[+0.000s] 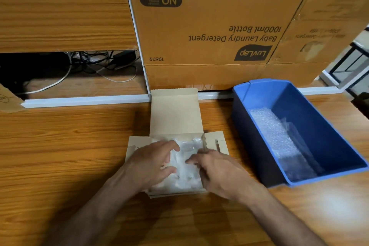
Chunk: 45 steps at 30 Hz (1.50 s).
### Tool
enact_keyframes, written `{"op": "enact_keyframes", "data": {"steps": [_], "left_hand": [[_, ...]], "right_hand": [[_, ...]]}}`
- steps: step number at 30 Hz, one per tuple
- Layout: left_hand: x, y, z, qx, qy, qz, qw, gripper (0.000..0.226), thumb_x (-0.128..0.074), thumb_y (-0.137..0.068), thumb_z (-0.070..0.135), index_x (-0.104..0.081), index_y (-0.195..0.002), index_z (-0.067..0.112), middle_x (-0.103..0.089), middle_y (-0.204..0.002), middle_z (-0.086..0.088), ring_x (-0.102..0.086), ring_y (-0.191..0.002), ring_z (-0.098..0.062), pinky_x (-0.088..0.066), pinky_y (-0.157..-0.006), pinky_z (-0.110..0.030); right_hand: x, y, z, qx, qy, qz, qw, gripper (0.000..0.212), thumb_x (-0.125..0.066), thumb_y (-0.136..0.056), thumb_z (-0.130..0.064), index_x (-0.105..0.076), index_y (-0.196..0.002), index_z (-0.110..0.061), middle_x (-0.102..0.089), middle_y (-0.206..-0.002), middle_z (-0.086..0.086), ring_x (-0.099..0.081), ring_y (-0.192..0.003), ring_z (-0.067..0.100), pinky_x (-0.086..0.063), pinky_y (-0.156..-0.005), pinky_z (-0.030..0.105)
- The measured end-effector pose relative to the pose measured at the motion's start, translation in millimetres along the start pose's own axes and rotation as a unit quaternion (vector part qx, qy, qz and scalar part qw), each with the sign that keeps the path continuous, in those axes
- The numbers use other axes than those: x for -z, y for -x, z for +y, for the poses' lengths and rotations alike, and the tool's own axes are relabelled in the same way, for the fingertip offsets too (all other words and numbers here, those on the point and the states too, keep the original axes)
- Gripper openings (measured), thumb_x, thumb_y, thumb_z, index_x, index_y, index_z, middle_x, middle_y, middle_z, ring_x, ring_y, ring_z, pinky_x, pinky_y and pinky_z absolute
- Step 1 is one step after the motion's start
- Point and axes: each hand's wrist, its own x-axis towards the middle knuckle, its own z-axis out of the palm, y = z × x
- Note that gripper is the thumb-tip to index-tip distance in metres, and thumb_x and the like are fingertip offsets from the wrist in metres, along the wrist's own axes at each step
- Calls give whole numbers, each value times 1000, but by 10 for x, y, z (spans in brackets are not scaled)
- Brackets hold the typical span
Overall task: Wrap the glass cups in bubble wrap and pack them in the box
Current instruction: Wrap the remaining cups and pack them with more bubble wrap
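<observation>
Two hands [153,164], two cardboard boxes [175,114], one blue bin [337,132], one bubble wrap sheet [279,136].

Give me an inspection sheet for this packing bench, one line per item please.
Surface: wooden table, grain visible.
Job's things: small cardboard box open, bubble-wrapped bundle inside; loose bubble wrap in blue bin.
Clutter: large detergent carton standing behind.
Grippers: left hand and right hand press on the bundle, fingers loosely bent.
Cables: tangled cables in shelf gap.
Surroundings: wooden shelf unit; metal frame far right.
</observation>
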Motion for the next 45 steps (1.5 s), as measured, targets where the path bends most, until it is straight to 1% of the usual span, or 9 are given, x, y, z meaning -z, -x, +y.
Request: {"op": "enact_keyframes", "data": {"steps": [3,8,18,21,25,30,33,37,45], "left_hand": [[10,-97,79,-53,-17,126,990,46,-73,-92,40,-51,-133,36,-57,-119,13,-59,-105,-8,-56,-84,-22],[127,-453,366,-94,-64,245,963,58,-75,-88,42,-52,-138,26,-52,-136,0,-53,-122,-18,-48,-102,-28],[55,-1122,1196,-148,-128,264,945,62,-42,-101,52,-41,-154,19,-21,-168,-15,-23,-155,-32,-28,-123,-50],[-89,-1270,1373,-165,-137,247,945,61,-37,-103,51,-40,-154,19,-16,-170,-15,-16,-157,-32,-24,-125,-53],[-277,-1436,1534,-170,-154,238,944,59,-38,-104,48,-43,-154,17,-18,-169,-18,-20,-156,-34,-23,-125,-53],[-467,-1656,1713,-177,-134,236,946,58,-40,-103,43,-43,-154,15,-20,-168,-20,-22,-155,-39,-27,-121,-60],[-550,-1705,1791,-177,-133,240,945,58,-43,-102,39,-43,-154,14,-20,-167,-21,-23,-154,-40,-26,-120,-62],[-623,-1695,1842,-171,-143,249,942,57,-48,-102,34,-43,-155,13,-19,-167,-21,-22,-155,-38,-25,-121,-60],[-611,-1671,1876,-149,-140,259,944,57,-53,-100,26,-43,-155,12,-20,-167,-21,-21,-155,-38,-28,-119,-59]], "right_hand": [[67,37,74,5,24,110,994,57,-53,-94,-19,-48,-151,-30,-52,-149,-3,-52,-133,19,-46,-111,33],[223,53,378,-35,35,274,961,64,-54,-93,-25,-41,-155,-20,-40,-160,11,-34,-150,28,-30,-124,45],[542,286,1302,-105,88,342,930,69,-53,-97,-27,-31,-161,-15,-28,-165,25,-24,-155,40,-22,-125,54],[575,422,1694,-148,109,309,933,71,-54,-96,-31,-31,-161,-14,-27,-163,30,-25,-153,44,-27,-123,55],[549,592,2189,-214,119,128,961,82,-54,-100,-43,-9,-165,-21,-10,-170,23,-7,-159,35,-12,-128,41],[504,622,2518,-203,103,-11,974,91,-66,-94,-47,-12,-163,-22,-21,-164,16,-21,-154,32,-36,-118,45],[476,465,2618,-153,136,-102,973,109,-83,-80,-48,-19,-163,-19,-25,-160,17,-34,-149,34,-33,-118,45],[400,292,2586,-75,208,-153,963,92,-86,-80,-30,-33,-154,-12,-28,-156,23,-46,-137,38,-45,-111,45],[381,333,2531,4,304,-140,942,45,-41,-107,-19,-39,-149,-3,-40,-156,23,-42,-143,35,-42,-113,48]]}}
